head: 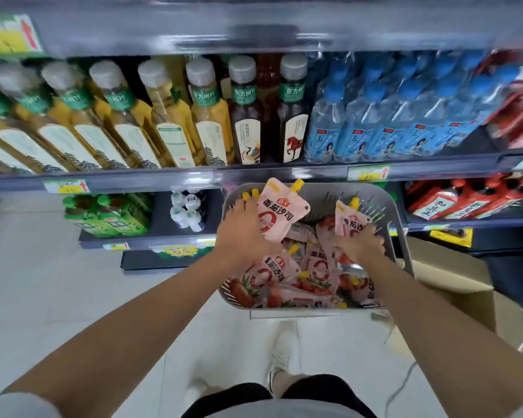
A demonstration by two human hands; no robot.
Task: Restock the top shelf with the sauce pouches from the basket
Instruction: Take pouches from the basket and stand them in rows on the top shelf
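A grey plastic basket (pixel 397 212) stands in front of the shelves, filled with several pink sauce pouches (pixel 287 285) with yellow spouts. My left hand (pixel 242 230) grips a bunch of pouches at the basket's far left; the front one (pixel 281 206) stands upright, and more yellow caps show behind my fingers. My right hand (pixel 360 242) grips another upright pouch (pixel 351 220) at the basket's right side. The top shelf (pixel 254 28) appears only as a blurred grey edge above; its contents are out of view.
The shelf below the top edge holds tea bottles (pixel 206 116) and blue-capped water bottles (pixel 384 116). Lower shelves carry green bottles (pixel 109 215) and red cartons (pixel 465 200). A cardboard box (pixel 453 282) sits right of the basket. My shoe (pixel 281 357) stands on the pale floor.
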